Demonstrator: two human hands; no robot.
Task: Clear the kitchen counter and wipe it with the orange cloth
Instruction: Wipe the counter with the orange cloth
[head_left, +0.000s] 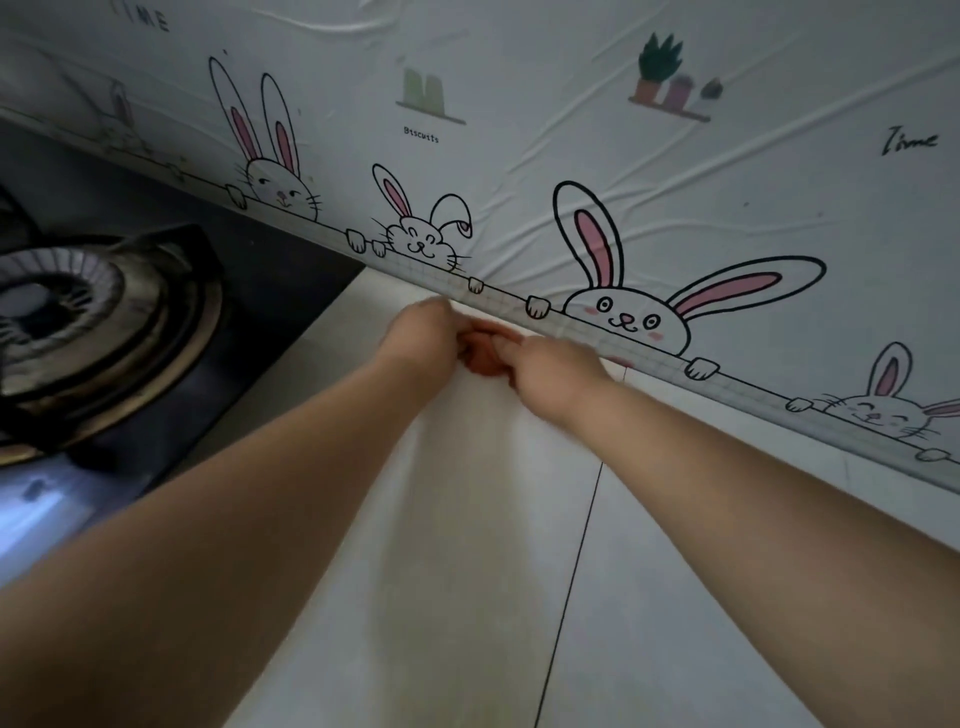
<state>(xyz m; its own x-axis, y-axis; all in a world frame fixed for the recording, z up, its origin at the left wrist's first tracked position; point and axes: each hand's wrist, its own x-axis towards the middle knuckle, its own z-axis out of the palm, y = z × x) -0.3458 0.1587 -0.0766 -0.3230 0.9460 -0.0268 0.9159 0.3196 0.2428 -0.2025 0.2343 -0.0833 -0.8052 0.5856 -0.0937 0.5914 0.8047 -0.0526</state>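
Both my arms reach across the pale tiled counter (649, 597) to its back edge, where it meets the wall. My left hand (423, 335) and my right hand (558, 371) are pressed close together there, fingers curled. Between them a small bunched piece of orange cloth (485, 358) shows, held by both hands and mostly hidden by the fingers. The cloth rests on the counter right by the wall joint.
A black gas hob (249, 332) with a round burner (57, 306) lies to the left of the hands. The wall behind carries a wrinkled white film with cartoon rabbits (623, 312). A dark grout line (576, 571) runs across the counter toward me.
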